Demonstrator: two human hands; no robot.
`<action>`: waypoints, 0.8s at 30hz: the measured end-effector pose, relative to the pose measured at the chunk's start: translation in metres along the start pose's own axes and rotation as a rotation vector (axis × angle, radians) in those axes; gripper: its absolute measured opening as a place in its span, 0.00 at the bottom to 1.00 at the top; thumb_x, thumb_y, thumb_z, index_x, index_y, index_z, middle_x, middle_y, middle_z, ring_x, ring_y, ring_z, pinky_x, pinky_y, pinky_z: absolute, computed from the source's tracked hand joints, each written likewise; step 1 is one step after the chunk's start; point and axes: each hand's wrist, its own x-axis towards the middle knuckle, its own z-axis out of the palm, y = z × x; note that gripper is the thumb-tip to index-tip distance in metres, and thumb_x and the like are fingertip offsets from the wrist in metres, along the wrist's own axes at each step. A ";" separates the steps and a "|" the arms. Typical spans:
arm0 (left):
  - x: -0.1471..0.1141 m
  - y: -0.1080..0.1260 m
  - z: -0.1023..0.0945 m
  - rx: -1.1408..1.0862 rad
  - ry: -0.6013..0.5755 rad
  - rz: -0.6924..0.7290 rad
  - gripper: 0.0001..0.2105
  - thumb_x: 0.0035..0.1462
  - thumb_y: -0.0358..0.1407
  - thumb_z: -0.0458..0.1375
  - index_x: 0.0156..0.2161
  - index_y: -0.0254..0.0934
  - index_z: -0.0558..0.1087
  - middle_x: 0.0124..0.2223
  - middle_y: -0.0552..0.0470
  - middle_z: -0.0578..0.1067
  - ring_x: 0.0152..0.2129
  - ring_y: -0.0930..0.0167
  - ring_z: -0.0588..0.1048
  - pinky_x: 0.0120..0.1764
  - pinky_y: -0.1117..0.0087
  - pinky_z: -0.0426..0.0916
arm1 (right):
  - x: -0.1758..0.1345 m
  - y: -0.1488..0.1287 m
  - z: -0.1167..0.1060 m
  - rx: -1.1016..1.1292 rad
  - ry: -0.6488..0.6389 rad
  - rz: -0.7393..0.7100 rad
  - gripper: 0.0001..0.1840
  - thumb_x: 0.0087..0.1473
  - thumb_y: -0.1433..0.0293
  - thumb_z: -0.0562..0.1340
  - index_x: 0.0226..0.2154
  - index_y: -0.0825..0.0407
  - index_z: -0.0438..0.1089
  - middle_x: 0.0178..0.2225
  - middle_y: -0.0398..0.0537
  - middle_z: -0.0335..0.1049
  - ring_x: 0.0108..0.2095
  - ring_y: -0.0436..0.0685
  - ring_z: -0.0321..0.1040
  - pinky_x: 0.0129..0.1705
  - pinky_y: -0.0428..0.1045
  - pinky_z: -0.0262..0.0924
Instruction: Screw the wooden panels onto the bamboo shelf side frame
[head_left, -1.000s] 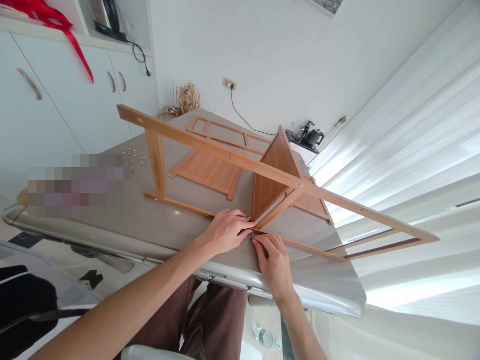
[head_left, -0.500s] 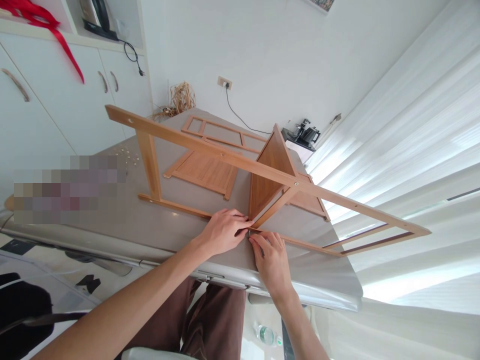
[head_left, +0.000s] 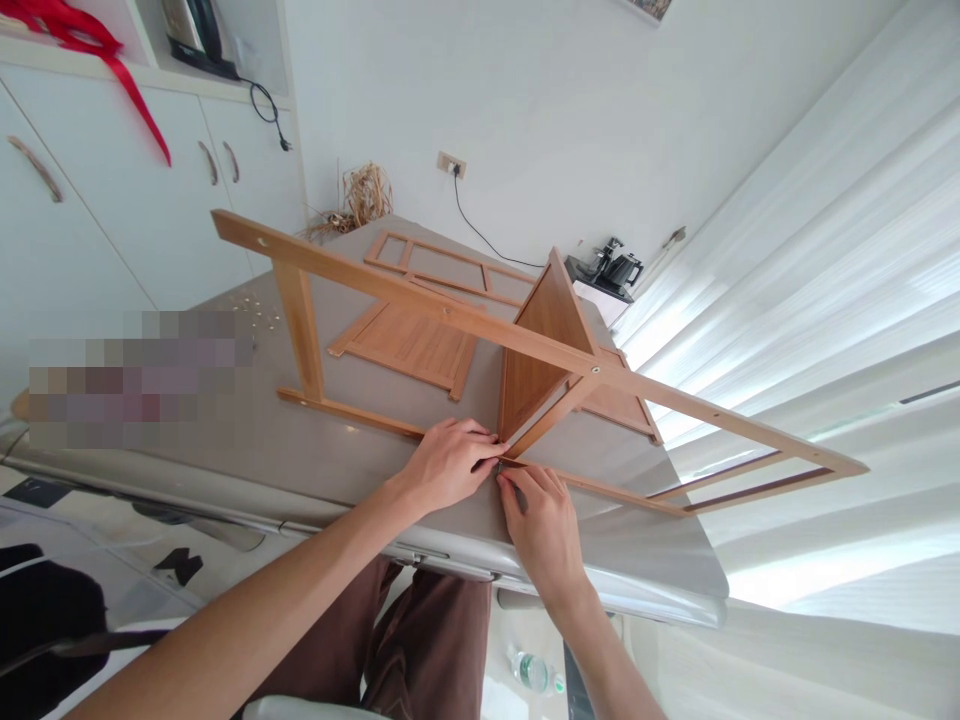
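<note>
A light-brown wooden frame (head_left: 450, 312) stands on its side on the table, with a slatted shelf panel (head_left: 551, 310) fixed crosswise in it. Around the near lower joint, where the panel's edge meets the bottom rail, my left hand (head_left: 454, 462) is closed on the frame. My right hand (head_left: 541, 510) is just right of it, thumb and index finger pinched together at the same joint. Something small and dark shows at those fingertips, too small to name. A round metal fastener (head_left: 595, 369) sits in the upper rail.
Behind the frame lie a slatted panel (head_left: 412, 340), another panel (head_left: 619, 395) and a flat ladder-like frame (head_left: 450, 265). Several small metal pieces (head_left: 259, 310) are scattered on the table (head_left: 300, 450) at left, near a blurred patch. White curtains (head_left: 825, 300) hang at right.
Both hands stay at the lower joint. My right fingertips have shifted very slightly, and the small piece between them shows less. The frame has not visibly moved on the table.
</note>
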 end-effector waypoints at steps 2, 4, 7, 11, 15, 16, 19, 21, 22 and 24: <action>0.000 0.000 0.001 0.002 0.003 0.004 0.11 0.64 0.34 0.58 0.49 0.45 0.78 0.48 0.55 0.82 0.47 0.69 0.77 0.48 0.62 0.70 | -0.002 0.003 0.004 0.072 0.022 0.029 0.08 0.64 0.72 0.58 0.39 0.50 0.74 0.36 0.47 0.72 0.40 0.57 0.66 0.44 0.51 0.59; 0.000 0.000 0.001 0.004 0.007 0.010 0.11 0.65 0.34 0.58 0.49 0.46 0.78 0.48 0.55 0.82 0.47 0.68 0.77 0.47 0.62 0.70 | -0.004 0.004 0.006 0.092 0.045 0.033 0.09 0.65 0.71 0.57 0.39 0.49 0.74 0.37 0.48 0.71 0.40 0.57 0.66 0.44 0.52 0.60; 0.001 0.001 0.001 0.007 0.012 0.014 0.10 0.64 0.33 0.58 0.48 0.45 0.79 0.47 0.56 0.82 0.46 0.68 0.77 0.44 0.62 0.69 | -0.007 0.004 0.008 0.078 0.056 0.015 0.09 0.66 0.71 0.56 0.39 0.50 0.73 0.37 0.49 0.71 0.40 0.57 0.66 0.45 0.52 0.61; 0.002 0.002 0.000 0.008 0.017 0.014 0.10 0.64 0.33 0.58 0.47 0.45 0.79 0.47 0.56 0.83 0.45 0.67 0.78 0.44 0.62 0.68 | -0.008 0.005 0.006 0.045 0.047 -0.015 0.10 0.66 0.72 0.55 0.38 0.50 0.72 0.37 0.49 0.71 0.40 0.56 0.65 0.46 0.52 0.60; 0.001 0.002 0.000 0.005 0.015 0.008 0.10 0.64 0.33 0.58 0.47 0.45 0.79 0.46 0.56 0.83 0.45 0.67 0.78 0.43 0.62 0.68 | -0.006 0.006 0.004 0.000 0.029 -0.046 0.10 0.66 0.72 0.55 0.38 0.50 0.72 0.36 0.48 0.71 0.40 0.56 0.65 0.45 0.51 0.59; 0.001 0.002 0.000 0.003 0.015 0.005 0.10 0.64 0.33 0.58 0.47 0.45 0.79 0.46 0.56 0.83 0.45 0.67 0.78 0.44 0.62 0.68 | -0.006 0.006 0.004 -0.015 0.025 -0.053 0.10 0.66 0.72 0.55 0.39 0.50 0.72 0.35 0.47 0.71 0.40 0.55 0.65 0.45 0.51 0.58; 0.001 0.002 0.001 -0.002 0.015 0.000 0.11 0.64 0.33 0.58 0.48 0.45 0.79 0.47 0.55 0.83 0.46 0.67 0.78 0.45 0.62 0.68 | -0.005 0.005 0.004 -0.060 0.020 -0.064 0.10 0.66 0.73 0.55 0.38 0.50 0.72 0.35 0.47 0.70 0.39 0.56 0.64 0.44 0.51 0.56; 0.001 0.001 0.001 -0.004 0.012 0.000 0.11 0.63 0.33 0.59 0.48 0.45 0.79 0.46 0.55 0.83 0.45 0.68 0.78 0.45 0.62 0.69 | -0.005 0.004 0.004 -0.106 0.013 -0.081 0.11 0.66 0.74 0.55 0.37 0.50 0.72 0.34 0.47 0.70 0.38 0.56 0.63 0.43 0.52 0.55; 0.001 0.001 0.001 -0.004 0.010 0.000 0.11 0.63 0.33 0.59 0.48 0.46 0.79 0.47 0.55 0.83 0.45 0.68 0.78 0.45 0.62 0.69 | -0.005 0.004 0.003 -0.131 0.009 -0.091 0.11 0.65 0.75 0.56 0.36 0.50 0.72 0.34 0.47 0.69 0.38 0.56 0.63 0.43 0.52 0.54; 0.001 0.002 0.001 -0.002 0.010 -0.002 0.11 0.63 0.33 0.59 0.49 0.46 0.79 0.47 0.56 0.82 0.46 0.68 0.77 0.45 0.62 0.69 | -0.004 0.003 0.002 -0.187 0.000 -0.119 0.09 0.65 0.75 0.57 0.36 0.51 0.72 0.34 0.47 0.69 0.39 0.57 0.63 0.43 0.52 0.54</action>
